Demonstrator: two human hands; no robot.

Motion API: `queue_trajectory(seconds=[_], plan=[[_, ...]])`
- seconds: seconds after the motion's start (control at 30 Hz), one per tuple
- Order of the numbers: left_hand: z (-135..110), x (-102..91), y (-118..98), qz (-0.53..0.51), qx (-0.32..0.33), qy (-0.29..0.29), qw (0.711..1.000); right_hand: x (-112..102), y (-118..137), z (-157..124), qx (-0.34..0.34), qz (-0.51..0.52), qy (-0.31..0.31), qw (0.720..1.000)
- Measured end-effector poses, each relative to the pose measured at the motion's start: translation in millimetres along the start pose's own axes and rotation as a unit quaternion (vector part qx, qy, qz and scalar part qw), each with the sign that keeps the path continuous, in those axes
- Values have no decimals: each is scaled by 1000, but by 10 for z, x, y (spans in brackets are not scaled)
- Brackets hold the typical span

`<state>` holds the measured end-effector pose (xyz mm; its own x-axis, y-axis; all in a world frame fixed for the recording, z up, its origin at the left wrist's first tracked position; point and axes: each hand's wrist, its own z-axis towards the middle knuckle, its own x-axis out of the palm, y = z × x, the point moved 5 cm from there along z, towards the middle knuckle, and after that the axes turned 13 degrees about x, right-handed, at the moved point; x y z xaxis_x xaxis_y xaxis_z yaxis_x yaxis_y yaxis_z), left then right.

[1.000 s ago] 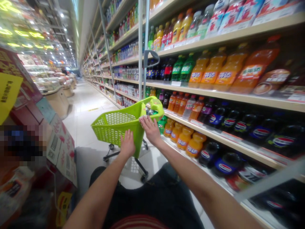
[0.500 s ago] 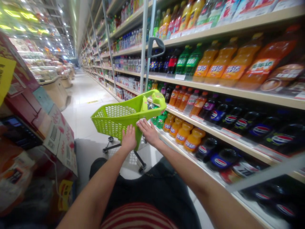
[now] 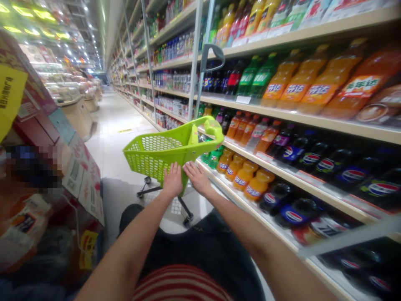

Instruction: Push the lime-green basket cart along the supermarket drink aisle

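Note:
A lime-green plastic shopping cart point(image 3: 156, 156) on small black wheels stands in the aisle ahead of me, its looped handle point(image 3: 210, 126) at the right. My left hand point(image 3: 173, 180) lies flat against the cart's near wall, fingers stretched upward. Close beside it, my right hand point(image 3: 196, 177) presses the same wall with its fingers spread. Neither hand holds anything. Through the mesh, the basket looks empty.
Long shelves point(image 3: 282, 117) on the right carry orange soda bottles point(image 3: 300, 90), green bottles and dark cola bottles point(image 3: 294, 213). A red display stand point(image 3: 46, 125) with cartons crowds the left. The white tiled aisle point(image 3: 115, 129) runs far ahead.
My right hand slid down from the cart's rim near the handle to its near wall, close beside my left hand. The cart has barely shifted.

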<state>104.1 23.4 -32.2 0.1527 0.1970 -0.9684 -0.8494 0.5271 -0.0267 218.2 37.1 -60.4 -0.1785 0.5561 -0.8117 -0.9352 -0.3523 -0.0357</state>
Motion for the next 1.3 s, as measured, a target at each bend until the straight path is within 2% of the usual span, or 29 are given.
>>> queue_trajectory(seconds=[0.07,0.13,0.2,0.27,0.33,0.43,0.53,0.6,0.7,0.83,0.9,0.97,1.17,1.23,1.3], plan=[[-11,22,61,2,-9,3,1000,-98,-16,42,-1,2,-18,1000],[-12,28,96,2,-15,4,1000,-302,-95,162,27,3,-63,998],[-6,20,92,1,-16,3,1000,-503,-193,303,65,3,-106,992],[6,1,52,0,-11,4,1000,-599,-250,406,84,0,-122,989],[13,-21,-1,-2,-3,8,1000,-551,-232,429,70,-3,-104,992],[2,-33,-54,0,9,12,1000,-298,-116,305,28,-3,-54,998],[-26,-2,-24,9,13,11,1000,-52,1,125,-5,-10,-5,1000],[-38,28,28,18,9,9,1000,-9,34,62,-22,-15,14,1000],[-27,39,95,29,-5,10,1000,-217,-36,121,-14,-16,-19,1000],[33,-20,77,37,-7,19,999,-706,-314,351,86,-17,-138,987],[64,-51,36,39,-3,21,999,-816,-413,421,117,-20,-166,979],[83,-72,-7,45,1,17,999,-777,-427,428,115,-26,-164,979],[78,-81,-23,61,11,1,998,-327,-178,216,44,-30,-94,994],[82,-98,9,64,8,-3,998,-332,-151,200,34,-27,-96,994],[99,-133,29,66,6,-9,998,-473,-211,242,44,-26,-124,991]])
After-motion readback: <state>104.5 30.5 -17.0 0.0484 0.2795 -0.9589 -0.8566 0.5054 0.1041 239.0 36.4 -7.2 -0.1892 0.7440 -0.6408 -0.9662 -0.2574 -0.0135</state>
